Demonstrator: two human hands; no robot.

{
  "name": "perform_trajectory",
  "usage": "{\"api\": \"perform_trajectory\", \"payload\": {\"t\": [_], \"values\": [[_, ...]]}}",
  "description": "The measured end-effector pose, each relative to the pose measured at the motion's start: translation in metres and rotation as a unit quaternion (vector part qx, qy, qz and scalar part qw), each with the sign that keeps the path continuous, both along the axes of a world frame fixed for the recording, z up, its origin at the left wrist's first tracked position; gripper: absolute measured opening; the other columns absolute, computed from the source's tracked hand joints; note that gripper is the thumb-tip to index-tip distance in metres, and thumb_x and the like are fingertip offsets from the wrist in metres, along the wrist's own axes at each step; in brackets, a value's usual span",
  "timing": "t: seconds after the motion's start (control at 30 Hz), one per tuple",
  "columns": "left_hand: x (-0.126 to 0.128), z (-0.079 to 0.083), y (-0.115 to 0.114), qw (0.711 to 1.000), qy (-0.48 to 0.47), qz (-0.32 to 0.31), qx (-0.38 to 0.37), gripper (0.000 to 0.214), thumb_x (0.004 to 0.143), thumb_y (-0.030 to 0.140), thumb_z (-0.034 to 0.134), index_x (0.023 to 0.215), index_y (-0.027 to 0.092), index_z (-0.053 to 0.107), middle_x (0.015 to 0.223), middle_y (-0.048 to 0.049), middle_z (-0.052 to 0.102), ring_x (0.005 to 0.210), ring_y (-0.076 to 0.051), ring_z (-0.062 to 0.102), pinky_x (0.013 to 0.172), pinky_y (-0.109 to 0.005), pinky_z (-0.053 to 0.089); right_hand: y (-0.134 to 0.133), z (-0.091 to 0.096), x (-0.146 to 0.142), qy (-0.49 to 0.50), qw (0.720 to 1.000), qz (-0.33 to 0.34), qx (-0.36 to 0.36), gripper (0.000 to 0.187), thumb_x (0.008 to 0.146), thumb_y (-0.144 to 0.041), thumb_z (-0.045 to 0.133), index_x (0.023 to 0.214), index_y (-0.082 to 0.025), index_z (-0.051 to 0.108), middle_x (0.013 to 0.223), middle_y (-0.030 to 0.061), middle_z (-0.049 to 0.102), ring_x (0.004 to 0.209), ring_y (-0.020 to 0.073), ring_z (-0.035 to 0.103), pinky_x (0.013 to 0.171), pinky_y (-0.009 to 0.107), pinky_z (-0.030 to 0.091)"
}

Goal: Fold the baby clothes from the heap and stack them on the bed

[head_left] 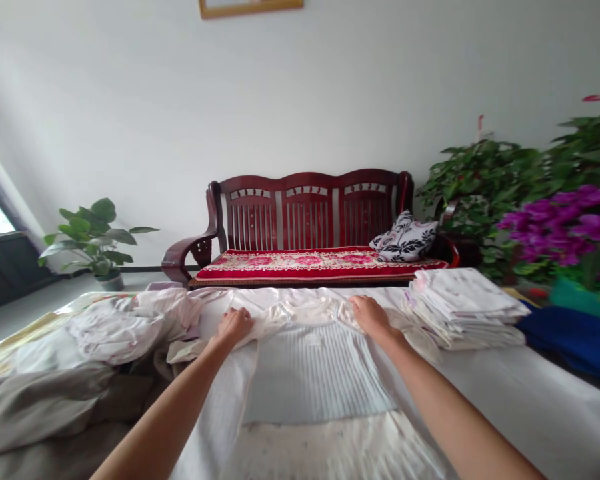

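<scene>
Obs., head view. All positions ref. to ribbed top.

- Ribbed top (316,373): pale, lies flat, front up, on white sheet (530,407). Collar end away from the person, hem end near them. Centre of view.
- L hand (235,325): at top's far-left corner, shoulder/sleeve area. Knuckles up, fingers curled tight, bunched cloth of the top gripped under them.
- R hand (373,315): at top's far-right corner. Palm down, fingers narrow, close together, resting on gathered cloth. Real pinch or just pressing: cannot tell, fingertips hidden.
- Both forearms run along the top's two sides, bare.
- Loose clothes heap (130,327): just L of top, crumpled, pale pink/white, touching L sleeve area.
- Folded stack (467,307): just R of top, several pale pieces, neat, near R hand but apart.
- Blue cloth (575,337): further R, beyond the stack.
- Wooden bench (305,213): behind top, dark red, w/ red seat mat and patterned cushion (405,241) at its R end.
- Potted plant (97,240): far behind-L of top, on the floor.
- Purple flowers (573,227): behind-R, above the blue cloth.
</scene>
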State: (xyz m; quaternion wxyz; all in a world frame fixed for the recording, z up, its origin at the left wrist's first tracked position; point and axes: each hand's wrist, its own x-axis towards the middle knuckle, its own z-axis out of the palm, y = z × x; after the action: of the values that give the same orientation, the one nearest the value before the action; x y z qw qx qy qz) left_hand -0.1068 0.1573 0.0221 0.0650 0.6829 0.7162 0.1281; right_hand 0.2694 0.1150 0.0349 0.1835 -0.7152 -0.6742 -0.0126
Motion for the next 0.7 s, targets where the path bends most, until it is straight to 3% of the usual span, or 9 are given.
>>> {"api": "perform_trajectory", "payload": {"t": [0.1, 0.2, 0.37, 0.53, 0.7], "values": [[0.004, -0.006, 0.007, 1.000, -0.010, -0.005, 0.014, 0.018, 0.086, 0.025, 0.054, 0.089, 0.018, 0.070, 0.103, -0.0128, 0.071, 0.098, -0.027, 0.065, 0.073, -0.030, 0.041, 0.022, -0.005, -0.003, -0.022, 1.000, -0.007, -0.010, 0.037, 0.097, -0.024, 0.043, 0.124, -0.017, 0.066, 0.125, 0.0133, 0.069, 0.115, 0.0249, 0.061, 0.094, 0.033, 0.042], [0.004, -0.006, 0.012, 0.999, -0.022, -0.010, 0.039, 0.019, 0.092, 0.024, 0.045, 0.092, 0.019, 0.064, 0.090, -0.0071, 0.071, 0.085, -0.021, 0.064, 0.068, -0.028, 0.039, 0.034, -0.010, -0.009, -0.037, 0.999, -0.018, -0.022, 0.034, 0.094, -0.032, 0.055, 0.122, -0.016, 0.067, 0.123, 0.0149, 0.069, 0.114, 0.0280, 0.059, 0.091, 0.035, 0.042], [-0.001, 0.007, 0.018, 0.994, -0.026, -0.029, 0.099, 0.017, 0.098, 0.028, 0.040, 0.099, 0.022, 0.056, 0.092, -0.0023, 0.068, 0.082, -0.018, 0.061, 0.066, -0.027, 0.035, 0.038, -0.015, -0.012, -0.043, 0.999, -0.019, -0.022, 0.016, 0.092, -0.030, 0.058, 0.096, -0.023, 0.073, 0.104, 0.0059, 0.074, 0.103, 0.0220, 0.062, 0.081, 0.029, 0.041], [0.001, 0.013, 0.032, 0.989, 0.021, -0.022, 0.147, 0.023, 0.101, 0.033, 0.035, 0.105, 0.023, 0.055, 0.098, -0.0062, 0.068, 0.086, -0.022, 0.061, 0.068, -0.031, 0.035, 0.036, -0.018, 0.002, -0.039, 0.995, -0.094, 0.017, 0.032, 0.101, -0.026, 0.038, 0.108, -0.020, 0.069, 0.111, 0.0109, 0.071, 0.101, 0.0225, 0.063, 0.077, 0.030, 0.040], [0.011, -0.002, 0.039, 0.989, 0.061, -0.031, 0.134, 0.025, 0.096, 0.019, 0.038, 0.103, 0.019, 0.063, 0.102, -0.0131, 0.071, 0.099, -0.029, 0.061, 0.082, -0.038, 0.041, 0.030, -0.025, 0.009, -0.051, 0.996, -0.070, 0.008, 0.027, 0.096, -0.037, 0.052, 0.109, -0.021, 0.069, 0.113, 0.0084, 0.071, 0.106, 0.0242, 0.061, 0.080, 0.031, 0.039]]}}
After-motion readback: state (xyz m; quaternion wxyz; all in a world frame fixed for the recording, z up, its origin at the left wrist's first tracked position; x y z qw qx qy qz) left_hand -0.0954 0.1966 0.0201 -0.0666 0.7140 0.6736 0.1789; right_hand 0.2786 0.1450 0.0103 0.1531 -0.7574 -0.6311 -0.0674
